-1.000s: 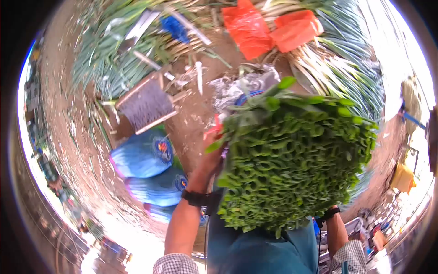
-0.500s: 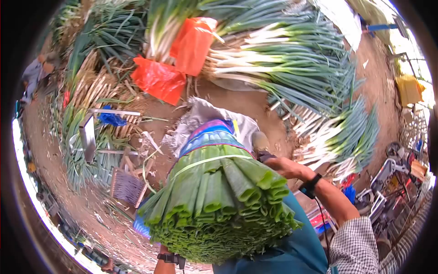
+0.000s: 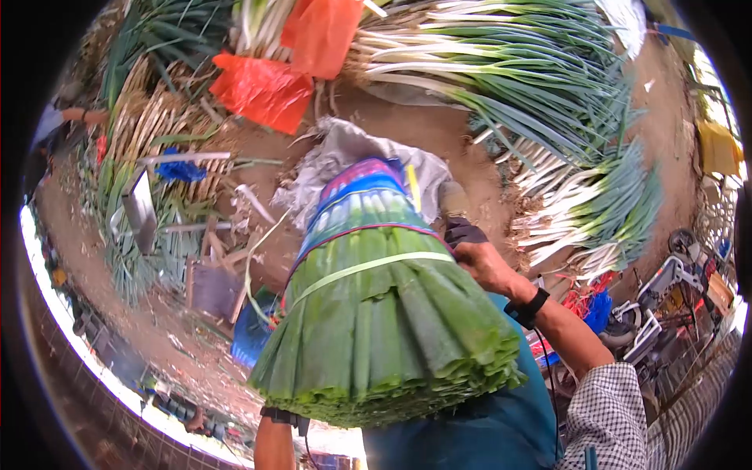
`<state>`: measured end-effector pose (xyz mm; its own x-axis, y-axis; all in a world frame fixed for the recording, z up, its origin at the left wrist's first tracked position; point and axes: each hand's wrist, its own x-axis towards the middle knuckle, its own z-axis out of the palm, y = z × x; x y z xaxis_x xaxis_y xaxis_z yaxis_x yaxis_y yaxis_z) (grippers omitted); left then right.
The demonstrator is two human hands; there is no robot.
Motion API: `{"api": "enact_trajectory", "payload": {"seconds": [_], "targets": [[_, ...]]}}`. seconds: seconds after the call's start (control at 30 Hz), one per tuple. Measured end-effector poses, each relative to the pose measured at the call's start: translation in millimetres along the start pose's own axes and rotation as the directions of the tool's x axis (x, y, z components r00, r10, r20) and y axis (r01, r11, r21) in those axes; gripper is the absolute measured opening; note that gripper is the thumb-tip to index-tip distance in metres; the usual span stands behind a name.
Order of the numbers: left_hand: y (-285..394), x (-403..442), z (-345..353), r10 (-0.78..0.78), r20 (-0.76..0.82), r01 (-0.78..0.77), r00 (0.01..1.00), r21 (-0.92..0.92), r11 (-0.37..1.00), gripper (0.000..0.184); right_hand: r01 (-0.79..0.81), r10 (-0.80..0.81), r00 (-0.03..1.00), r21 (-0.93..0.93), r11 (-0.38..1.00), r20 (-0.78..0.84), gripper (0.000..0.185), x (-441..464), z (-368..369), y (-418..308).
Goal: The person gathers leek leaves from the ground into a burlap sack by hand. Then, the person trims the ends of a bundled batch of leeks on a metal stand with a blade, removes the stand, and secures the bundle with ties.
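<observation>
A large bundle of green leafy stalks (image 3: 368, 321), cut ends toward me, stands in front of my body. A pale band circles it, and its far part sits in a blue and purple printed wrapper (image 3: 364, 192). My right hand (image 3: 482, 266) is at the bundle's right side, by the wrapper's edge, its fingers curled with their tips partly hidden. Of my left arm only the forearm and a black wrist strap show at the lower left; the hand is hidden by the bundle. Beneath the wrapper's far end lies a crumpled grey sack (image 3: 427, 176).
Piles of long green onions (image 3: 501, 70) lie at the top and right. Orange plastic sheets (image 3: 266, 92) rest at upper left, near a small stool (image 3: 213, 288) and a blue bag (image 3: 252, 333). A person's arm (image 3: 84, 115) shows at far left. A cart (image 3: 666, 290) stands at right.
The bundle has turned from cut ends facing me to leaning away, its wrapper now showing. My right hand has come up to its right side; my left hand has gone out of sight.
</observation>
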<state>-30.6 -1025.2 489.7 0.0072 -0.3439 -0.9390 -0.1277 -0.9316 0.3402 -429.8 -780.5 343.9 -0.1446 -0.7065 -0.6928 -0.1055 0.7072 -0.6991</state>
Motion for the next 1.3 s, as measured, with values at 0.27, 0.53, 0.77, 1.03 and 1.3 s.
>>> {"api": "enact_trajectory", "payload": {"seconds": [0.27, 0.53, 0.77, 1.03, 1.3], "targets": [[-17.5, 8.5, -15.5, -0.030, 0.048, 0.036, 0.998, -0.127, 0.991, 0.029, -0.096, 0.167, 0.985, 0.657, 0.748, -0.046, 0.014, -64.2, -31.8, -82.2], [-39.5, 19.6, -36.3, -0.011, 0.109, 0.042, 0.994, -0.283, 0.958, 0.029, -0.145, 0.239, 0.971, 0.804, 0.577, 0.003, 0.033, -77.6, -6.1, -95.5], [-33.7, 11.0, -24.4, 0.154, 0.183, -0.106, 0.971, -0.249, 0.963, 0.028, -0.151, 0.224, 0.974, 0.639, 0.754, -0.034, 0.037, -123.2, 4.3, -128.1], [-17.8, -4.1, -16.6, 0.244, 0.128, -0.224, 0.961, -0.153, 0.963, 0.022, -0.095, 0.295, 0.944, 0.733, 0.674, -0.149, 0.031, -107.2, 19.9, -162.2], [47.1, -132.7, -5.3, 0.222, 0.249, -0.156, 0.943, -0.260, 0.953, 0.026, -0.003, 0.239, 0.943, 0.711, 0.703, -0.233, 0.025, -165.6, -2.7, -268.7]]}}
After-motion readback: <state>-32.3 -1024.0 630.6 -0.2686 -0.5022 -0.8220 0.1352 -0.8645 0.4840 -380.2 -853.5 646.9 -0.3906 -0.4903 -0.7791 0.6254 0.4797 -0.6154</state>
